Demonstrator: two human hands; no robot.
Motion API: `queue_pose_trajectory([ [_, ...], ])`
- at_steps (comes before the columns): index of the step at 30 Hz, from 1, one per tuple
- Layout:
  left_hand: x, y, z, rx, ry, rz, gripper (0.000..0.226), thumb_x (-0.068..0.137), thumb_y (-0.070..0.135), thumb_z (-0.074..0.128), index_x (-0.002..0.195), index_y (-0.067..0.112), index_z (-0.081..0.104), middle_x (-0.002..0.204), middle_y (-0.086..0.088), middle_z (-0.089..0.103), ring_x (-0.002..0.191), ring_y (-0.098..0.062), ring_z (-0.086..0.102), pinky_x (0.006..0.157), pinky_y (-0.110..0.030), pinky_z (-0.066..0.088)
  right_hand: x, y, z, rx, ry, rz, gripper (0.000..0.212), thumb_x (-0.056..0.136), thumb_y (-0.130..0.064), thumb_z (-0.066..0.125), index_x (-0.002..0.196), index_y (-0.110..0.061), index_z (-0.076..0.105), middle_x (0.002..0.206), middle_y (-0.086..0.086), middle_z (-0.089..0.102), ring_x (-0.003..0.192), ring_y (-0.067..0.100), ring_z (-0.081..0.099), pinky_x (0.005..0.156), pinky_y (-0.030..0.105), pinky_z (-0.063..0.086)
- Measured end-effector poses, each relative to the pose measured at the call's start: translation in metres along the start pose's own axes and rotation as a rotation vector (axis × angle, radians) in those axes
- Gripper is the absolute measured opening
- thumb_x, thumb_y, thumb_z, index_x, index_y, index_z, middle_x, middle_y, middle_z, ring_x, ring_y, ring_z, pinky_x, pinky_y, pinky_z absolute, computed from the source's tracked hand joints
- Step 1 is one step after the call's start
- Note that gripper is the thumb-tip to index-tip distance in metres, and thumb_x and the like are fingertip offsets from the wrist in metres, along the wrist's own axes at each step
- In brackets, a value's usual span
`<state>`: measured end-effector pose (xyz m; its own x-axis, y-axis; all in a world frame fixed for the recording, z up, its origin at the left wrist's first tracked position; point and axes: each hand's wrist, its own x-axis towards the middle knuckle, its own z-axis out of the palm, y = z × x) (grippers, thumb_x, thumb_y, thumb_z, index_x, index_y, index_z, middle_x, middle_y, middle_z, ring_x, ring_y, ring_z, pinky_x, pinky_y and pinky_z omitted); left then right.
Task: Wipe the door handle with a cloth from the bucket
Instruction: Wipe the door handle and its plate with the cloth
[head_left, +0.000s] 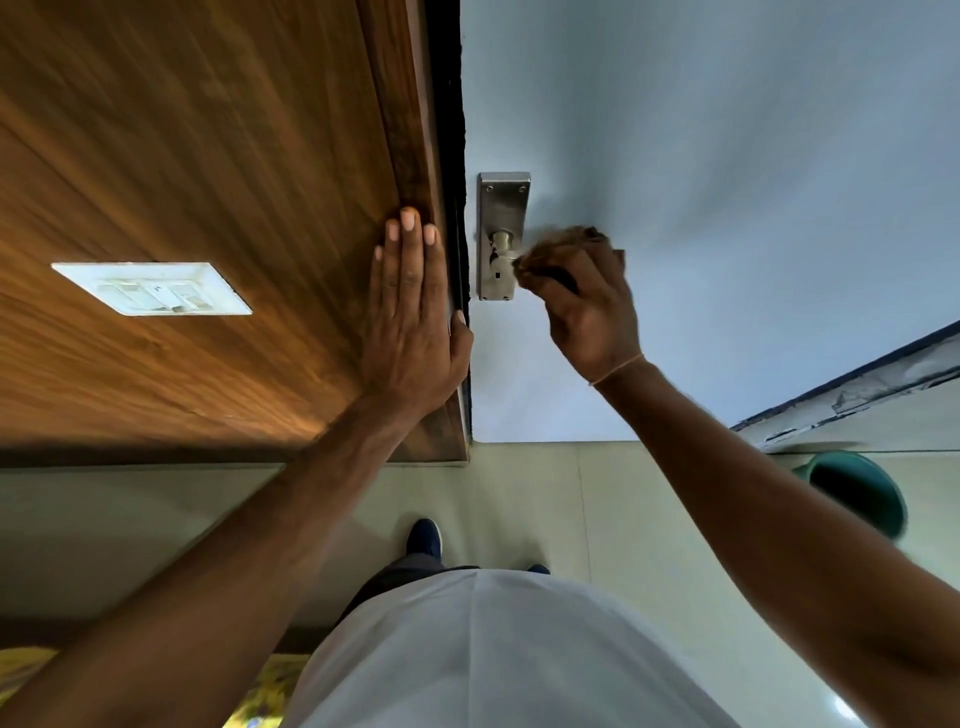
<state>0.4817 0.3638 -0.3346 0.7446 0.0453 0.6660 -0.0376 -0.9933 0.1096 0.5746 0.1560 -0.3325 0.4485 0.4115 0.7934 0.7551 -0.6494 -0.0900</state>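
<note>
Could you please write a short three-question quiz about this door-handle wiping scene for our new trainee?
1. True or false: the left hand lies flat against the wooden panel.
2. What does the right hand press against the door handle? A) a sponge B) a brown cloth C) a brush
3. Fill in: the green bucket stands on the floor to the person's ____.

Key:
1. True.
2. B; the cloth is blurred.
3. Right.
</note>
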Motion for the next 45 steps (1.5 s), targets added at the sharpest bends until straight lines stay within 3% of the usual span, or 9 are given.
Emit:
queue_pose_trajectory([
  [3,0.000,0.001,0.002,0.015,0.005,-0.004,0.092,0.095,0.021,0.070,0.168,-0.008,0.022,0.175,-0.033,0.026,0.166,-0.045,0.021,0.139,-0.056,0.020,-0.002,0.007,-0.002,0.013,-0.011,0.041,0.016,0.104,-0.005,0.071,0.106,-0.013,0.084,0.111,0.009,0.079,0.103,0.041,0.072,0.084,0.051,0.055],
  [6,0.000,0.001,0.003,0.019,-0.009,-0.002,0.094,0.095,0.023,0.070,0.168,-0.008,0.020,0.175,-0.035,0.025,0.166,-0.047,0.021,0.139,-0.057,0.020,0.017,-0.018,0.013,0.026,-0.019,-0.041,0.013,0.101,-0.002,0.074,0.102,-0.009,0.084,0.110,0.011,0.079,0.100,0.038,0.072,0.087,0.046,0.056],
  [12,0.000,0.000,0.000,-0.002,-0.011,0.002,0.091,0.097,0.023,0.068,0.168,-0.008,0.021,0.176,-0.034,0.025,0.166,-0.046,0.020,0.140,-0.055,0.018,0.012,-0.009,0.004,0.023,-0.009,-0.059,0.012,0.104,-0.007,0.073,0.102,-0.009,0.085,0.113,0.011,0.079,0.108,0.034,0.069,0.095,0.039,0.051],
  [17,0.000,0.004,0.000,0.010,-0.015,-0.017,0.092,0.096,0.023,0.069,0.168,-0.008,0.022,0.176,-0.033,0.025,0.166,-0.047,0.022,0.138,-0.058,0.023,0.003,0.002,-0.004,-0.012,-0.018,0.016,0.015,0.101,-0.002,0.072,0.097,-0.011,0.084,0.105,0.008,0.078,0.099,0.036,0.068,0.086,0.039,0.050],
  [24,0.000,0.001,-0.003,-0.008,-0.016,0.002,0.092,0.096,0.021,0.069,0.169,-0.007,0.020,0.177,-0.032,0.023,0.167,-0.045,0.020,0.140,-0.055,0.020,0.022,-0.017,0.013,0.037,-0.053,-0.130,0.015,0.105,-0.004,0.069,0.104,-0.009,0.083,0.117,0.011,0.077,0.111,0.034,0.067,0.092,0.045,0.057],
  [30,0.000,0.004,-0.005,0.002,-0.036,-0.009,0.093,0.096,0.024,0.067,0.170,-0.007,0.018,0.177,-0.032,0.021,0.168,-0.046,0.019,0.140,-0.055,0.020,0.004,0.006,-0.009,-0.006,-0.054,0.018,0.023,0.107,-0.005,0.063,0.098,-0.015,0.082,0.108,0.006,0.077,0.101,0.038,0.069,0.082,0.049,0.054],
  [36,0.000,0.004,-0.001,-0.028,-0.032,-0.009,0.093,0.095,0.020,0.070,0.168,-0.010,0.020,0.175,-0.036,0.023,0.166,-0.049,0.020,0.139,-0.059,0.021,0.025,-0.024,0.010,0.016,-0.065,-0.083,0.016,0.101,0.000,0.070,0.100,-0.010,0.083,0.114,0.011,0.077,0.104,0.036,0.068,0.088,0.044,0.056],
  [41,0.001,0.006,-0.001,-0.024,-0.044,-0.027,0.093,0.096,0.022,0.069,0.168,-0.010,0.019,0.176,-0.035,0.021,0.167,-0.049,0.019,0.138,-0.059,0.022,0.000,0.010,-0.015,-0.014,-0.045,0.055,0.018,0.105,-0.007,0.070,0.099,-0.015,0.084,0.110,0.007,0.078,0.102,0.039,0.069,0.082,0.045,0.053],
  [45,0.001,0.009,0.001,-0.027,-0.035,-0.034,0.094,0.095,0.022,0.069,0.168,-0.011,0.019,0.175,-0.036,0.022,0.166,-0.051,0.020,0.137,-0.061,0.024,0.010,-0.006,-0.005,-0.007,-0.044,0.063,0.018,0.102,-0.004,0.071,0.096,-0.015,0.084,0.108,0.006,0.078,0.100,0.039,0.070,0.083,0.042,0.051],
])
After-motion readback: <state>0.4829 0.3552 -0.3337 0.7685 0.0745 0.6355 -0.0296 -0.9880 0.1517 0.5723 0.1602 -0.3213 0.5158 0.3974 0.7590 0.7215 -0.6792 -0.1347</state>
